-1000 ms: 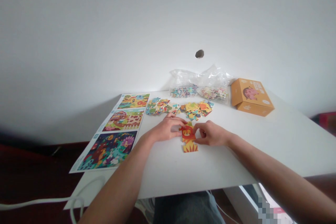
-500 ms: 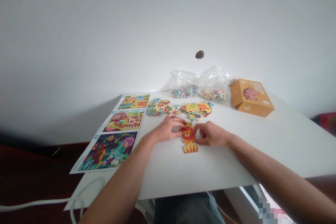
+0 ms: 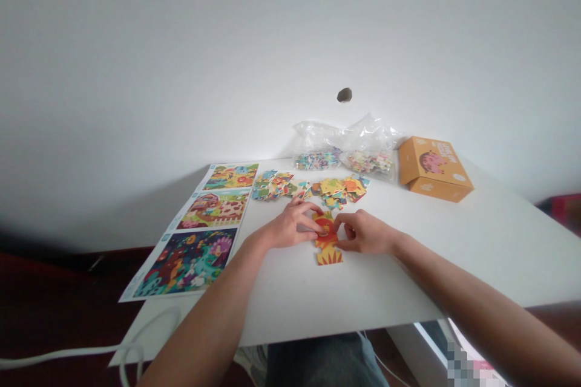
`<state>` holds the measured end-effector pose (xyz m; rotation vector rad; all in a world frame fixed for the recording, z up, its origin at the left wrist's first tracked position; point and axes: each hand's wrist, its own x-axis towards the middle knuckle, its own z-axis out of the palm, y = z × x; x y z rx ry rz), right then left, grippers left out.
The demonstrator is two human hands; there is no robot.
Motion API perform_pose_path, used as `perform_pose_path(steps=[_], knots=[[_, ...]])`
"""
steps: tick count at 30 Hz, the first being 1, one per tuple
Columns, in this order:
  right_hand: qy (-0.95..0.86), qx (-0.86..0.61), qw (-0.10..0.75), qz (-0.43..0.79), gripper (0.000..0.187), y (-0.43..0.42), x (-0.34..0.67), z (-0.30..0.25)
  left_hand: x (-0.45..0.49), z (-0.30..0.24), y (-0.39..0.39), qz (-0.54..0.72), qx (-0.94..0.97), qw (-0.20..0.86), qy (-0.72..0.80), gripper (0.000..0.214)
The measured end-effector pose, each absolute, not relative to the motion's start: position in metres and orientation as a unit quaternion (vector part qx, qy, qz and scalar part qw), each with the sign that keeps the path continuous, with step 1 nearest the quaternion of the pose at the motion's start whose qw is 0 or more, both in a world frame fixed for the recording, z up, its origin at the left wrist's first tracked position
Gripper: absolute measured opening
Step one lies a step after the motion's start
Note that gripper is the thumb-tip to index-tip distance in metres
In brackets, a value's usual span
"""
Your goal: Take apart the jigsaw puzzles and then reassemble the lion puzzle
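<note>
White table (image 3: pixel 476 230) against a plain white wall, one dark spot (image 3: pixel 344 95) on the wall above the far edge.

Centre of the table, nearer than the rest of the kit: joined puzzle pieces (image 3: pixel 328 251) showing an orange lion, lying flat.
- Left hand (image 3: pixel 290 228) comes in from the left. Fingers are bent, with the tips bearing down on the red upper piece and the thumb at its left edge.
- Right hand (image 3: pixel 367 231) mirrors it from the right, thumb and forefinger pinched on the right edge of the same piece (other fingers curl under, not fully visible).
- My read: the two-sided hold keeps that piece flat and square against the one below it. The lower yellow piece lies on the table, clear of both hands.

Loose pieces (image 3: pixel 313 187) sit in a spread heap just beyond the hands, mostly picture side up, probably so they are within reach. Two clear bags (image 3: pixel 345 148) of more pieces lie at the far edge, well apart from the hands. Orange box (image 3: pixel 434 168) is far right, lid on, parked aside. Printed sheet (image 3: pixel 200 227) with three pictures runs along the left edge, turned toward the person, likely so it reads at a glance. White cable (image 3: pixel 131 344) loops below the near left corner.
</note>
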<state>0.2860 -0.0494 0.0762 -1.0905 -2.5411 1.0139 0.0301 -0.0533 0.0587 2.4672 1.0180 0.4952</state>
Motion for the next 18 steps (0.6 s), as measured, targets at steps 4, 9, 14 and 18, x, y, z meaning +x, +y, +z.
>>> perform_pose_path(steps=[4, 9, 14, 18], knots=[[-0.858, -0.367, 0.099, 0.345, 0.022, -0.0497, 0.2858, 0.0767, 0.0308, 0.0587, -0.0535, 0.173, 0.889, 0.21, 0.369, 0.018], [-0.857, -0.368, 0.102, 0.347, 0.022, -0.0498, 0.2855, 0.0762, 0.0306, 0.0578, -0.0526, 0.176, 0.889, 0.207, 0.368, 0.017], [-0.858, -0.364, 0.106, 0.347, 0.021, -0.0494, 0.2854, 0.0755, 0.0305, 0.0581, -0.0531, 0.171, 0.89, 0.203, 0.371, 0.017], [-0.859, -0.363, 0.11, 0.345, 0.021, -0.0493, 0.285, 0.0754, 0.0317, 0.0614, -0.0544, 0.165, 0.891, 0.207, 0.37, 0.019]])
